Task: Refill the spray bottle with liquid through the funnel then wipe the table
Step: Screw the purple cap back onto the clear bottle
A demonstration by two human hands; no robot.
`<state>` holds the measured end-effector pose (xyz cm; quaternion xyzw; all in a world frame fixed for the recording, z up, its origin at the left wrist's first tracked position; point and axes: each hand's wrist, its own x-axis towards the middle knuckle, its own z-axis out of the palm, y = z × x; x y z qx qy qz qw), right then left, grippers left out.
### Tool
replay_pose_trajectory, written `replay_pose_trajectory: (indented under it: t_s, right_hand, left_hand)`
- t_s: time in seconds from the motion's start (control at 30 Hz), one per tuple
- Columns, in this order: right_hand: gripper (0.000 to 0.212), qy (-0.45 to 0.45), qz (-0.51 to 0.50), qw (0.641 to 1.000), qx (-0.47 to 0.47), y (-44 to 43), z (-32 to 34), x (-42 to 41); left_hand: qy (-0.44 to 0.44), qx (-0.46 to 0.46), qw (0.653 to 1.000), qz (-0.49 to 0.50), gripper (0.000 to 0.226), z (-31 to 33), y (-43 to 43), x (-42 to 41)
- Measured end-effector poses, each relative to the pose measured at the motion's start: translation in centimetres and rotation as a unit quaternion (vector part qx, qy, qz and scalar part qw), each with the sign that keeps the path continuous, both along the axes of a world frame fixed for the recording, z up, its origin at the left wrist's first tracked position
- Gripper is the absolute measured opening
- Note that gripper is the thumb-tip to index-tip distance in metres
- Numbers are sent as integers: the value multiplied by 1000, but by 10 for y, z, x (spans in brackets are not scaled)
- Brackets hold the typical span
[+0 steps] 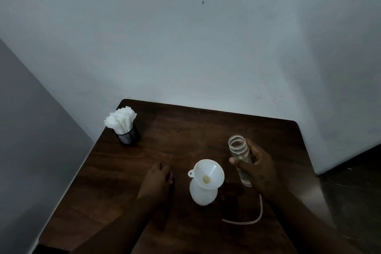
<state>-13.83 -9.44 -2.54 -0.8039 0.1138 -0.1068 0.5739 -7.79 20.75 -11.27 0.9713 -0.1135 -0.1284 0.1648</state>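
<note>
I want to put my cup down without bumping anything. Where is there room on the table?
Bare wood lies across the back, between the napkin holder and the clear bottle, and at the far right corner of the table. The front middle is crowded: left hand, funnel on the white bottle, right hand, tube.
</note>
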Motion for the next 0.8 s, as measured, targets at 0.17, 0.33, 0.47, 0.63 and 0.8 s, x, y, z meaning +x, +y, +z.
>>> replay_pose_trajectory:
  t_s: [0.17,0.33,0.47,0.63,0.8]
  right_hand:
    - [64,-6,-8,1000,11,3,7,8]
    - [71,-21,-16,1000,13,6,13,17]
    - [70,-37,-12,999,23,12,26,20]
    - [60,-56,-12,995,82,18,38,17]
    - [54,-64,-25,994,88,15,45,9]
  left_hand:
    - [-109,-173,977,56,40,64,-27,32]
    - [-87,-386,918,36,32,137,-76,38]
    - [-29,-523,850,54,37,171,-115,31]
    - [3,-604,796,38,43,182,-146,21]
    - [-40,-584,811,2,45,180,-149,17]
